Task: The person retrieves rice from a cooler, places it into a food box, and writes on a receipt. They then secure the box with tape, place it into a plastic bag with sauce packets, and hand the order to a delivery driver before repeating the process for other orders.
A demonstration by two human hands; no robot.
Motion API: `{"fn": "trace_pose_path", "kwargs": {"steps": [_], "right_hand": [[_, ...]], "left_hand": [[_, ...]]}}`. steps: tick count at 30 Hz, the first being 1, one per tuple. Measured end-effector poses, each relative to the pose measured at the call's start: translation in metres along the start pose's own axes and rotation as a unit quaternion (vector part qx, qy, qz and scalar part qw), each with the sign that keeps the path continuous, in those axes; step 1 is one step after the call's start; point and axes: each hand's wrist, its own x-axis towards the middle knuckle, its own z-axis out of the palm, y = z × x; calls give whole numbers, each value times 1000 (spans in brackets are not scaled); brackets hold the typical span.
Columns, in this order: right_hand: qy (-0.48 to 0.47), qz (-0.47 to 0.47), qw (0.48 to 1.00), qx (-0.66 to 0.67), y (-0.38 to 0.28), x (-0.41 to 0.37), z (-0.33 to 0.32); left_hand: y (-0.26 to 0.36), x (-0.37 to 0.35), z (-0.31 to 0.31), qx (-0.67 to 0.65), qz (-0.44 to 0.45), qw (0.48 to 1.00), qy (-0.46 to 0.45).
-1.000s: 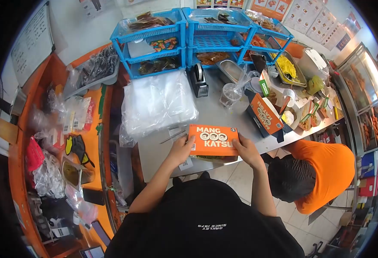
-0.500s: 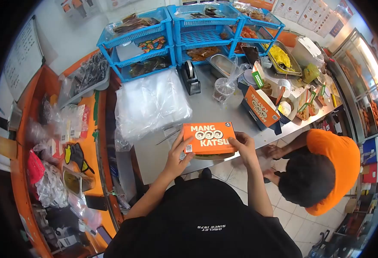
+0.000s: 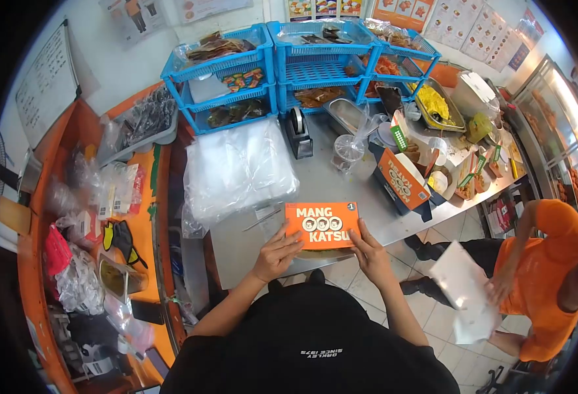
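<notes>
An orange cardboard food box (image 3: pixel 322 215) with white "MANG KATSU" lettering is held between my hands at the near edge of the steel table (image 3: pixel 236 240). My left hand (image 3: pixel 277 253) grips its left side, and my right hand (image 3: pixel 372 255) grips the right side. The lid looks closed, with a strip of green and brown showing beneath its near edge. Left of the box lies a stack of clear plastic bags (image 3: pixel 240 171). A black tape dispenser (image 3: pixel 299 134) stands behind, beside a tied clear bag (image 3: pixel 348 152) whose contents I cannot make out.
Blue tiered baskets (image 3: pixel 322 69) of packets line the table's back. Open food boxes (image 3: pixel 404 180) and a tray of yellow food (image 3: pixel 437 105) stand at right. A co-worker in an orange shirt (image 3: pixel 538 276) holds white sheets (image 3: pixel 460 276) nearby. An orange shelf (image 3: pixel 146 230) borders the left.
The co-worker has shifted right from a bent-over position and now holds white sheets. My view has tilted up slightly; both hands still hold the food box, with my left fingers lower on its side.
</notes>
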Motion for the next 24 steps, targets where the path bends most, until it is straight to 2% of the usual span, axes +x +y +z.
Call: {"fn": "trace_pose_path", "kwargs": {"steps": [3, 4, 5, 6, 7, 9, 10, 11, 12, 13, 15, 17, 18, 19, 20, 22, 24], "right_hand": [[-9, 39, 999, 26, -1, -2, 1], [-11, 37, 999, 27, -2, 0, 1], [23, 1, 1000, 0, -3, 4, 1], [57, -36, 997, -26, -5, 9, 1], [55, -42, 997, -25, -13, 18, -4], [33, -88, 974, -205, -31, 51, -18], [27, -91, 979, -180, -23, 74, -12], [23, -94, 983, -155, -8, 102, 0], [17, -58, 997, -43, 10, 136, 18], [7, -22, 997, 70, 27, 171, 41], [6, 21, 979, 205, 57, 242, 88], [120, 72, 990, 18, 65, 290, 115], [122, 66, 990, 19, 68, 306, 118], [33, 199, 970, 135, 69, 318, 116], [-59, 325, 912, 244, 78, 330, 119], [-37, 316, 920, 228, 86, 333, 125], [-21, 317, 857, 405, 77, 326, 119]], "left_hand": [[11, -1, 2, 7, -30, 999, -29], [24, 12, -1, 63, -17, 997, -32], [34, 25, -3, 119, -4, 992, -34], [42, 37, -2, 123, -5, 992, -31], [48, 51, -1, 128, 31, 988, -75], [32, 58, 16, 102, 105, 978, -148], [31, 60, 15, 109, 107, 978, -143], [30, 62, 13, 88, 73, 979, -167], [29, 64, 13, 66, 39, 979, -189], [29, 65, 14, 52, 61, 984, -158], [29, 61, 17, 59, 54, 986, -148], [27, 59, 20, 64, 49, 987, -141], [25, 58, 22, 67, 47, 988, -127], [23, 57, 24, 70, 45, 990, -114], [21, 57, 23, 72, 48, 990, -111], [19, 56, 24, 42, 50, 991, -116], [19, 57, 20, 32, 50, 992, -112]]}}
